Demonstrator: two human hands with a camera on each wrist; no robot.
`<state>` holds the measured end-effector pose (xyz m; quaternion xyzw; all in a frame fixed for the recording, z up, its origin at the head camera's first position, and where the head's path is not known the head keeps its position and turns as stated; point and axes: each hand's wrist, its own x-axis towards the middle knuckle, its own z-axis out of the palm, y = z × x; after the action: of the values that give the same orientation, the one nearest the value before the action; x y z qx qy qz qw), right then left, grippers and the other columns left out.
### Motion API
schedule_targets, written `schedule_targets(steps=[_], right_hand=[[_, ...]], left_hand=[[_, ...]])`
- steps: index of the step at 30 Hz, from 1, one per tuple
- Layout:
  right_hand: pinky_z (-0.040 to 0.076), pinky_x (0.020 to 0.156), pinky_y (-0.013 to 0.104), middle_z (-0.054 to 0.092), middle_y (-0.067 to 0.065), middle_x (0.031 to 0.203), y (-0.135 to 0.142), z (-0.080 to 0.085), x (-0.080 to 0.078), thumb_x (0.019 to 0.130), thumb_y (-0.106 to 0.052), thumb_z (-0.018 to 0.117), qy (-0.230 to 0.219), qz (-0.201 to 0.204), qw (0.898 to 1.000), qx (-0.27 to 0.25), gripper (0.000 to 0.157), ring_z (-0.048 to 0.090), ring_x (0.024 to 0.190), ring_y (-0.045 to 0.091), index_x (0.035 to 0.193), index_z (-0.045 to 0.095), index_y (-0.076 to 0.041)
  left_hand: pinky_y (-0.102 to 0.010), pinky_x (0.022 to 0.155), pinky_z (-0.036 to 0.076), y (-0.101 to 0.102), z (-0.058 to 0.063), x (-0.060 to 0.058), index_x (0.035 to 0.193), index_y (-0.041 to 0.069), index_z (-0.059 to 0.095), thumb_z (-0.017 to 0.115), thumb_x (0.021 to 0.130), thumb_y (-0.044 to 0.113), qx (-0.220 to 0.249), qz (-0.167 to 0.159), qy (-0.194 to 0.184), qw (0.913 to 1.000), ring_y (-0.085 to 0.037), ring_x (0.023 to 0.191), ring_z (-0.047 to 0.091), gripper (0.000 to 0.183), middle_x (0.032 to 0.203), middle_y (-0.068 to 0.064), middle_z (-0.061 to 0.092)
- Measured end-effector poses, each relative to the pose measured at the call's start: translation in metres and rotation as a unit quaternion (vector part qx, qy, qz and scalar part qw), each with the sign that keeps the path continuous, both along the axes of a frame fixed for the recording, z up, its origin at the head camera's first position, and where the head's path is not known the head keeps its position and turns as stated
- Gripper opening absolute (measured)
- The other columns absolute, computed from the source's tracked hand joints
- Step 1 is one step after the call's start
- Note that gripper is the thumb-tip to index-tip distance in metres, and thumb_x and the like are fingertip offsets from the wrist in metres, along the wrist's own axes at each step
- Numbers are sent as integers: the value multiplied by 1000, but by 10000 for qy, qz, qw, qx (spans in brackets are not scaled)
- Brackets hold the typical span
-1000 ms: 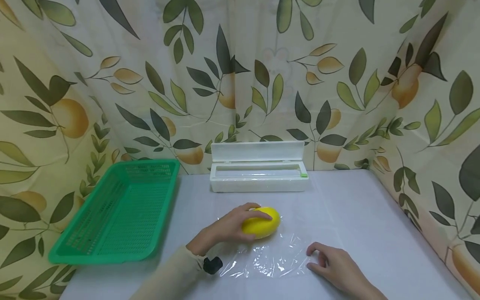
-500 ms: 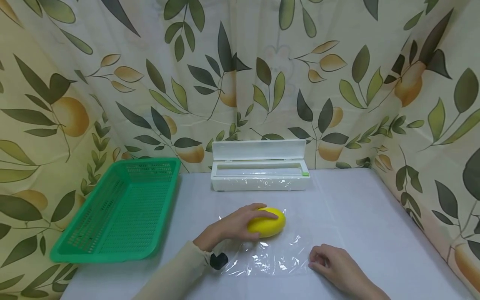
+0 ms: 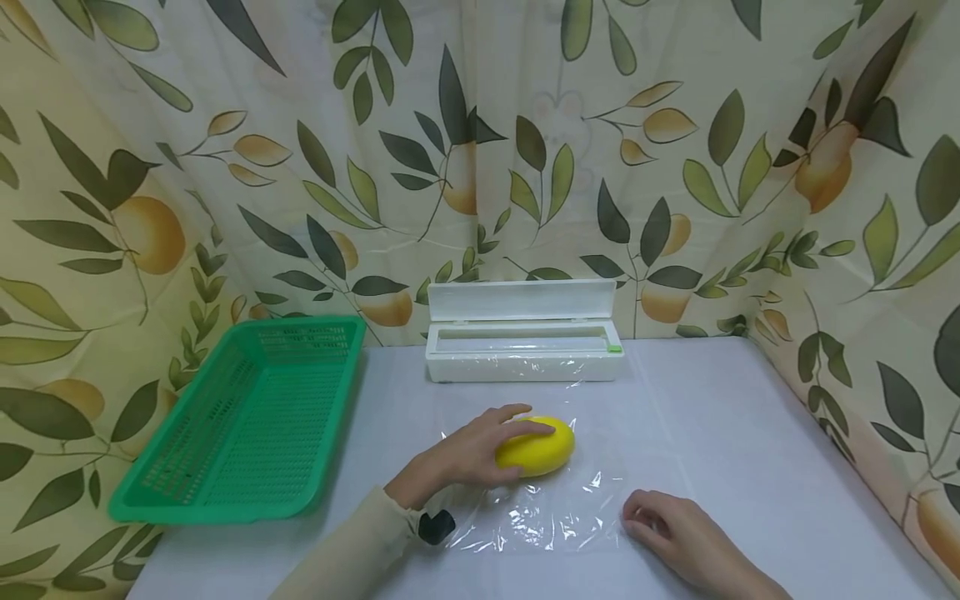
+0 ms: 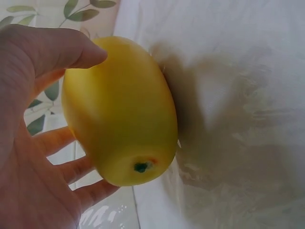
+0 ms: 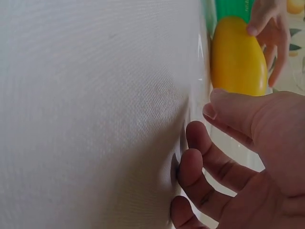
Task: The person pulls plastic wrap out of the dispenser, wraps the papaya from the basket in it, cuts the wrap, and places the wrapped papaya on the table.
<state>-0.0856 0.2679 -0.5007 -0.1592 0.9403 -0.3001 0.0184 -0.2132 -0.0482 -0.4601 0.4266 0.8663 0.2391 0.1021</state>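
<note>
The left hand (image 3: 483, 446) holds the yellow fruit (image 3: 543, 450) at its left side, thumb and fingers spread around it. The fruit lies sideways over the clear film (image 3: 536, 521) on the table (image 3: 720, 417), near the middle. The right hand (image 3: 675, 529) rests at the film's near right edge, fingers loosely bent, thumb and forefinger close together; whether they pinch film, I cannot tell. Beyond the fruit stands a white box (image 3: 525, 369), lid raised; at left lies a green basket (image 3: 217, 512)
</note>
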Motion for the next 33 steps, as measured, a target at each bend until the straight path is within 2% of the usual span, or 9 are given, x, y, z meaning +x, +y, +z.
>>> schedule_targets(steps=[5, 7, 13, 17, 20, 23, 26, 30, 33], right_hand=[[41, 60, 21, 50, -22, 74, 1, -1, 2, 92, -19, 77, 152, 119, 9997, -164, 14, 44, 66, -4, 95, 66, -26], [41, 59, 21, 50, -22, 75, 3, -1, 3, 90, -20, 79, 83, 208, 9995, -230, 15, 45, 66, -3, 96, 65, -25], [42, 62, 22, 52, -15, 83, 6, 5, 4, 86, -33, 83, -709, 314, 9969, -163, 24, 47, 73, 1, 102, 66, -25], [43, 63, 22, 53, -8, 86, 6, 8, 3, 85, -34, 83, -1195, 245, 9925, -109, 26, 47, 74, 3, 104, 68, -25], [45, 64, 22, 54, -7, 89, 7, 8, 1, 84, -33, 84, -1326, 244, 9908, -80, 27, 48, 75, 3, 105, 69, -25], [47, 65, 21, 56, -8, 91, 9, 8, 0, 84, -33, 85, -1336, 253, 9907, -17, 27, 48, 76, 3, 105, 69, -26], [48, 67, 21, 56, -11, 94, 11, 7, 1, 83, -33, 85, -1298, 216, 9913, 59, 26, 49, 76, 2, 104, 70, -27], [49, 67, 21, 58, -11, 95, 13, 7, 0, 83, -31, 85, -1318, 149, 9911, 79, 23, 49, 76, 2, 101, 71, -27], [50, 69, 21, 59, -10, 94, 12, 6, -2, 84, -29, 84, -1414, 102, 9899, 86, 19, 50, 76, 2, 98, 72, -26]], left_hand=[[-54, 111, 41, -5, 3, 7, 149, 44, 49, 72, 88, 30, 24, 200, 97, 9998, -29, 144, 39, 66, 166, 2, 30], [-56, 111, 40, -9, 4, 11, 148, 45, 49, 73, 88, 31, 41, 283, 150, 9995, -28, 145, 38, 66, 167, 4, 29], [-57, 111, 41, -32, 2, 27, 146, 46, 52, 79, 88, 30, 264, 570, 427, 9971, -26, 146, 39, 67, 165, 4, 30], [-49, 103, 49, -59, 0, 43, 138, 42, 59, 81, 86, 27, 389, 909, 446, 9941, -22, 132, 49, 58, 153, 2, 45], [-40, 95, 51, -81, -7, 56, 126, 34, 69, 83, 84, 28, 377, 1098, 407, 9924, -17, 116, 52, 44, 133, 5, 55], [-35, 91, 49, -100, -18, 67, 113, 31, 74, 87, 80, 28, 403, 1131, 352, 9921, -13, 107, 52, 36, 116, 12, 57], [-32, 88, 48, -113, -29, 76, 106, 31, 75, 90, 76, 27, 476, 1068, 277, 9928, -10, 103, 51, 34, 111, 17, 57], [-28, 86, 46, -119, -40, 82, 102, 32, 76, 90, 77, 28, 526, 941, 237, 9939, -6, 100, 50, 29, 110, 22, 57], [-26, 85, 44, -121, -45, 85, 97, 30, 79, 89, 77, 26, 544, 781, 461, 9944, -4, 97, 50, 23, 108, 21, 59]])
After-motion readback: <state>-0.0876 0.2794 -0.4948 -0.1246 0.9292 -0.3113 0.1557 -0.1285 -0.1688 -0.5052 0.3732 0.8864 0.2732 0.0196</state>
